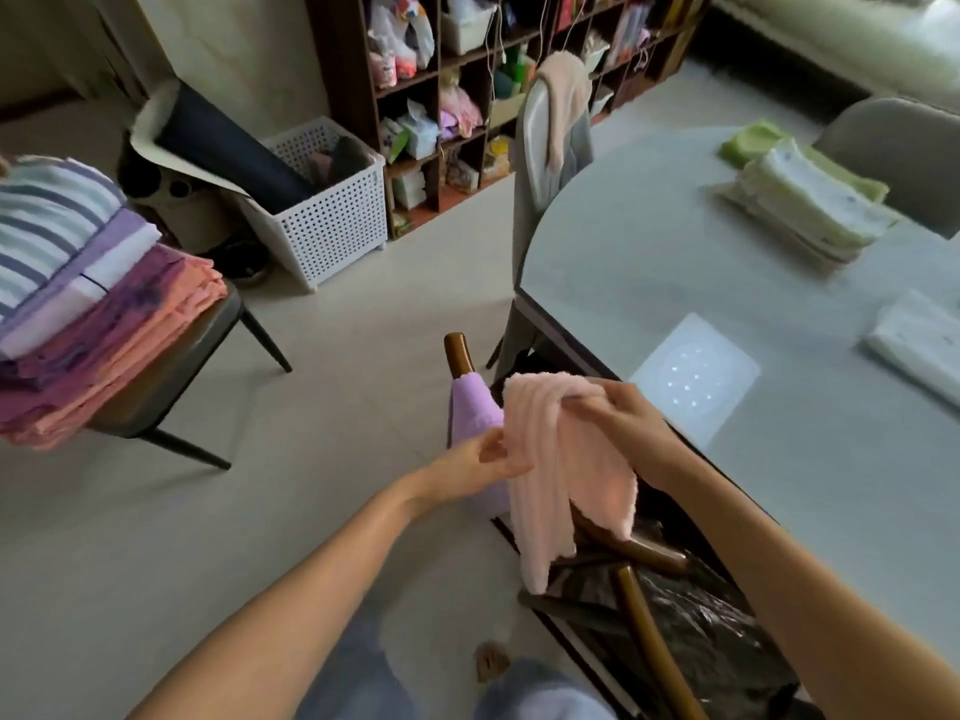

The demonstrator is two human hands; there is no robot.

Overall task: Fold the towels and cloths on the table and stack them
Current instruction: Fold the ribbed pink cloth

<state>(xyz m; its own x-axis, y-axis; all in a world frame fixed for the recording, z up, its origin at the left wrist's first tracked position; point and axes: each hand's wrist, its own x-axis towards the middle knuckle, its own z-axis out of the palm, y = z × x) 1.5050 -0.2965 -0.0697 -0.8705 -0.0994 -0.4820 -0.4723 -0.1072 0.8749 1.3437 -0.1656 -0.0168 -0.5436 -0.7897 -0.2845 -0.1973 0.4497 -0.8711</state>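
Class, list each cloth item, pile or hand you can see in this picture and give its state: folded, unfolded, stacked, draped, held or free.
pink towel: unfolded, hanging, held by both hands
left hand: pinches the towel's edge
right hand: grips the towel's top
green and white stack: folded, on the table
white cloth: folded, flat on the table
striped and pink pile: folded, stacked on a chair
lilac towel: draped over a chair post
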